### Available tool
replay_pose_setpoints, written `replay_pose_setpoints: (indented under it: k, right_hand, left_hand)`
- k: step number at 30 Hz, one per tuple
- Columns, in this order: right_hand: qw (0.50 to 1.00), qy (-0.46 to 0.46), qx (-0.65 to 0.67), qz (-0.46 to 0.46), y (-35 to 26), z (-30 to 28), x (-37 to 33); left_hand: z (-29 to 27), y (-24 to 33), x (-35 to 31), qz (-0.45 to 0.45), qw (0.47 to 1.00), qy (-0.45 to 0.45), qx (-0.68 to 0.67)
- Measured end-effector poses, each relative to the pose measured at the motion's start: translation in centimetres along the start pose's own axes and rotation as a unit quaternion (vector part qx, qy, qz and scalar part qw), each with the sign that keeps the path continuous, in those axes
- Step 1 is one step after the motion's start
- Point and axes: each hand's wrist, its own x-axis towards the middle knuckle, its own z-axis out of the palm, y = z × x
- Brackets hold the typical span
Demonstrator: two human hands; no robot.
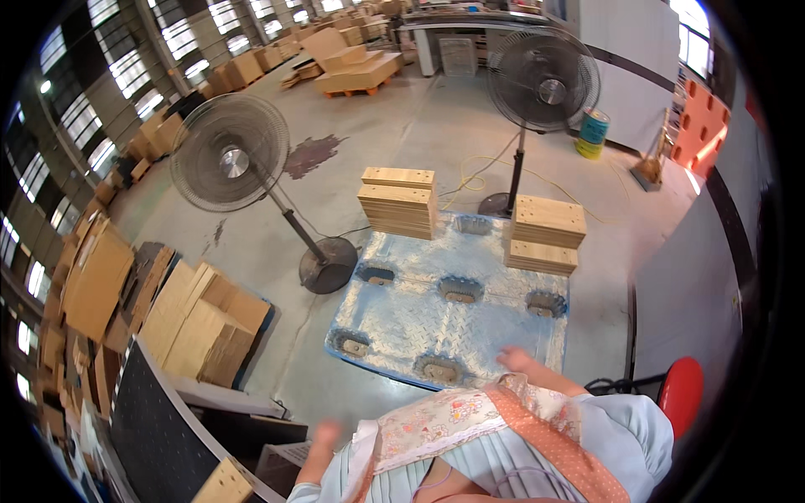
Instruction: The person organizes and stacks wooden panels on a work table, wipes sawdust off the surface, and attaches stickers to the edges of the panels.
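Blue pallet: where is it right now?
In the head view, the blue pallet lies on the floor slightly right of centre, bearing two board stacks and beside the left fan.

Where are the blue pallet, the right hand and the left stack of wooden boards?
Blue pallet (451, 325), head view: bare middle of its top.
Right hand (516, 360), head view: middle of the hand.
Left stack of wooden boards (397, 213), head view: its near side.

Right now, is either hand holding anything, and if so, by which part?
Nothing appears to be held: the right hand looks empty over the pallet, and the left hand is blurred, with no object visible in it.
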Motion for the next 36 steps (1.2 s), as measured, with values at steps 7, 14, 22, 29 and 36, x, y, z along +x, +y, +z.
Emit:
replay_pose_setpoints:
  k: [7, 14, 22, 29, 36]
  right_hand:
    - [0.911, -0.375, -0.134, -0.109, 4.2, 1.0, -0.7]
    - [0.819, -0.477, -0.286, -0.144, 8.6, 0.1, 1.5]
    - [0.808, -0.485, -0.232, -0.242, -2.9, 7.7, -1.3]
    - [0.707, -0.622, -0.201, -0.268, -3.7, 16.3, -5.2]
    - [0.545, -0.571, -0.414, -0.453, -8.9, 21.8, -13.8]
  left_hand:
    - [11.7, 10.1, -11.6, -0.063, 0.982, 0.031, -0.174]
    - [19.5, 10.2, -22.9, 0.013, 0.899, 0.151, -0.411]
    - [7.6, 24.8, -42.1, 0.099, 0.859, 0.261, -0.43]
    - [5.1, 24.3, -56.4, 0.135, 0.876, 0.385, -0.258]
    - [8.7, 23.6, -59.9, 0.006, 0.778, 0.475, -0.411]
